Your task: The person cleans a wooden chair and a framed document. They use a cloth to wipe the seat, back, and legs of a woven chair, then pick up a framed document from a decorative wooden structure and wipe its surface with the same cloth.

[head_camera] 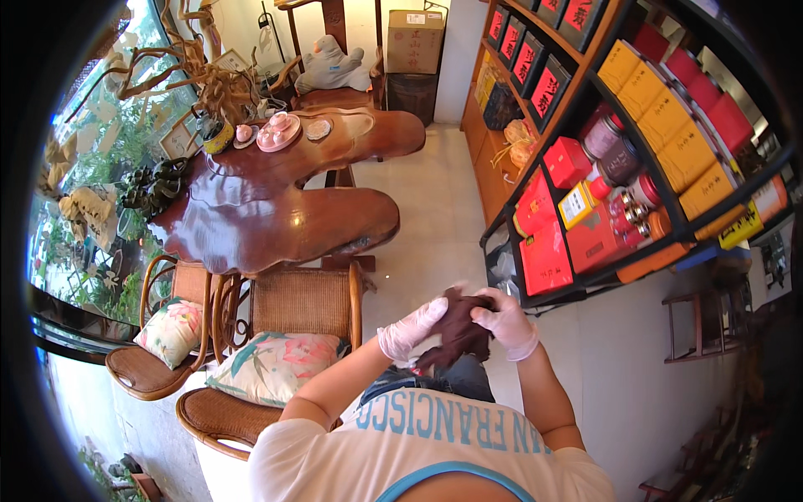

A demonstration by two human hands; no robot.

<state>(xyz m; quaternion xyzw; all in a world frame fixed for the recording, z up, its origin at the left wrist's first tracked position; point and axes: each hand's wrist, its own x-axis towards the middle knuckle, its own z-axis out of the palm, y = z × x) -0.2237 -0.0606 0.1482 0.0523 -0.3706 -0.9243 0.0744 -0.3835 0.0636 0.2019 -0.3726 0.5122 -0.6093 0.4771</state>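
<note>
A dark brown cloth [461, 329] hangs crumpled between my two hands, in front of my waist. My left hand [414, 326], in a thin translucent glove, grips the cloth's left side. On the other side my right hand [508, 320], gloved the same way, pinches it with the thumb on top. The cloth's lower end droops over my jeans. Ahead and to the left stands a glossy reddish-brown wooden slab table [251, 213], apart from both hands. It bears a pink tea set on a round tray [279, 133].
Two rattan chairs [304, 301] with floral cushions [282, 364] stand at my left. To the right, a black-framed shelf [549, 194] holds red and yellow boxes [665, 119]. A gnarled driftwood piece [219, 88] rises behind the table. Beyond sits a wooden armchair [335, 97] with a grey plush toy [332, 69].
</note>
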